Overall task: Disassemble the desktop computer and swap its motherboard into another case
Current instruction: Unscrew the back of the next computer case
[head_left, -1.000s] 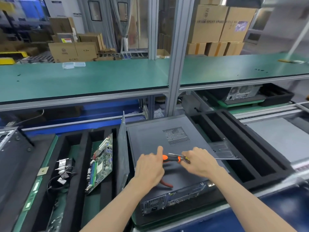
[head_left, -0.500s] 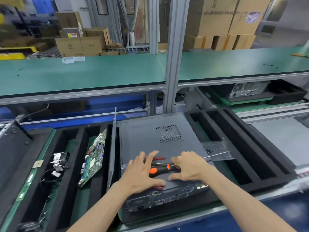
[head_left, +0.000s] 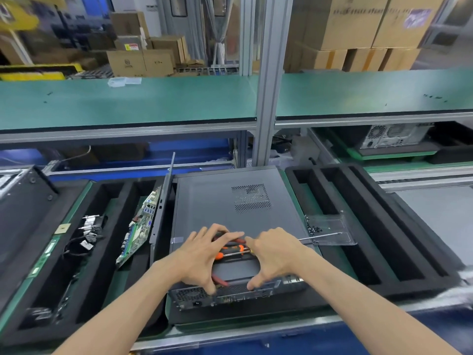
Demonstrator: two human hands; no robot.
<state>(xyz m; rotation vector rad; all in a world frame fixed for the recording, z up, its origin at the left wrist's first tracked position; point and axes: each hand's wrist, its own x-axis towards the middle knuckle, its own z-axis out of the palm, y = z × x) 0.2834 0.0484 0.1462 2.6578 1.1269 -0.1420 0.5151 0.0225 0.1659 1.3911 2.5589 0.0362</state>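
Thumbs now over closed case (head_left: 230, 208) edge

Two bare forearms reach into view, sleeveless as far as the frame shows. The left hand (head_left: 198, 254) and right hand (head_left: 275, 252) wear no gloves, rings or watch; fingernails are short and unpainted.

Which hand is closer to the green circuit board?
Left. The left hand rests on the computer case, just right of the circuit board; the right hand lies farther right.
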